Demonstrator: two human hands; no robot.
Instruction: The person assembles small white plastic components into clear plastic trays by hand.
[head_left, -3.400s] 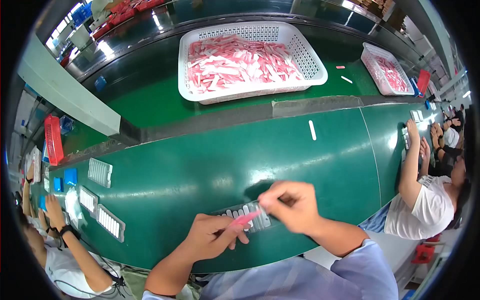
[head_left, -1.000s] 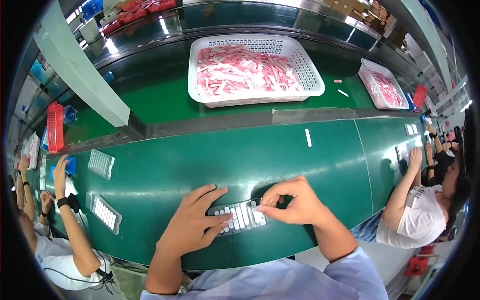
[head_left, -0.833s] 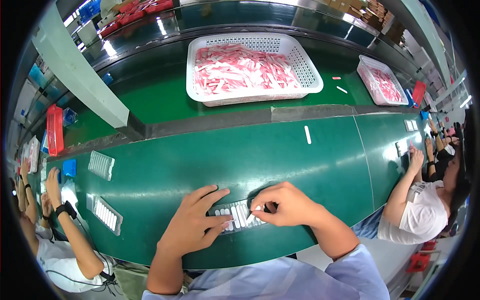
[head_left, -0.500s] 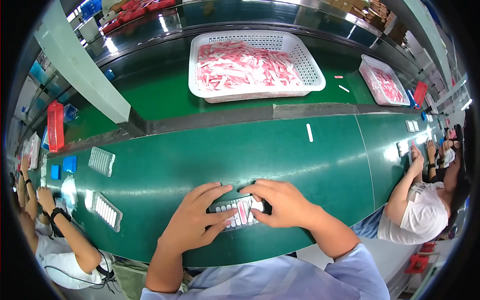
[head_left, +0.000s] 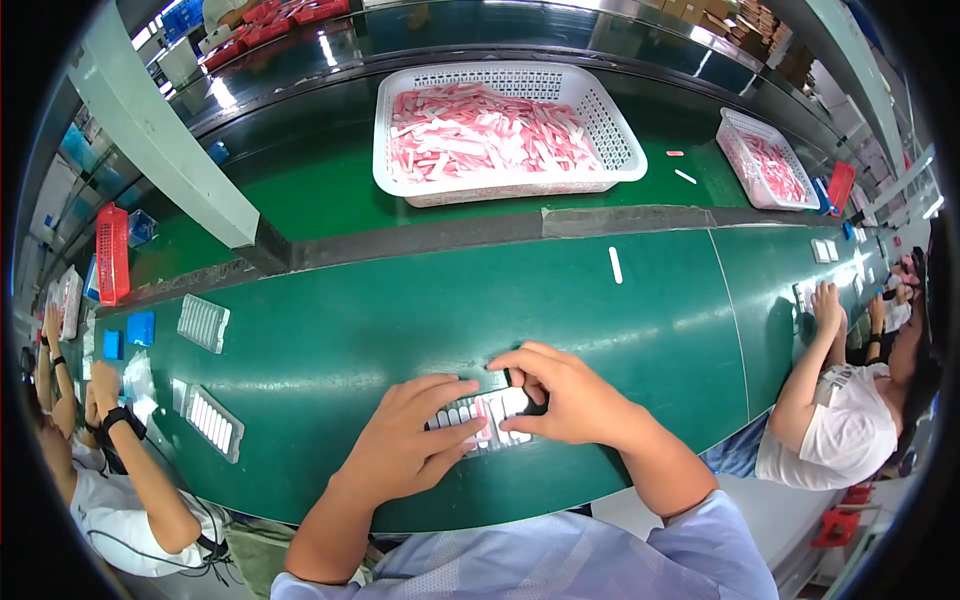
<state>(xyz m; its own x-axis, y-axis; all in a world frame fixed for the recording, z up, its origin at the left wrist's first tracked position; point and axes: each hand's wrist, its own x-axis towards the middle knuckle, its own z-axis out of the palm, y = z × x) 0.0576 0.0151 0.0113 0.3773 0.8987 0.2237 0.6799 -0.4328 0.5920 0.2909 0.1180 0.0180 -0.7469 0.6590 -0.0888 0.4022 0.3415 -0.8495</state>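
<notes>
A clear plastic tray (head_left: 460, 414) with rows of narrow slots lies on the green table close in front of me, white strips lying in its slots. My left hand (head_left: 412, 430) grips the tray's left part, its fingers spanning the slots. A pink strip (head_left: 483, 410) shows beside its fingertips. Over the right end, my right hand (head_left: 565, 398) has its thumb and curled fingers around white strips (head_left: 512, 402), its index finger reaching past the far edge. The palm side of both hands is hidden. Farther left lies another filled tray (head_left: 214, 424).
A large white basket (head_left: 510, 190) of pink and white strips stands beyond the dark rail (head_left: 420, 236). One loose white strip (head_left: 615, 265) lies on the table. An unfilled clear tray (head_left: 203, 323) and blue boxes (head_left: 140, 328) sit left. Co-workers' arms (head_left: 150, 480) flank both sides.
My right hand has lifted slightly away from me, and its fingers have curled more. My left hand has shifted a little right along the tray, covering more of the slots.
</notes>
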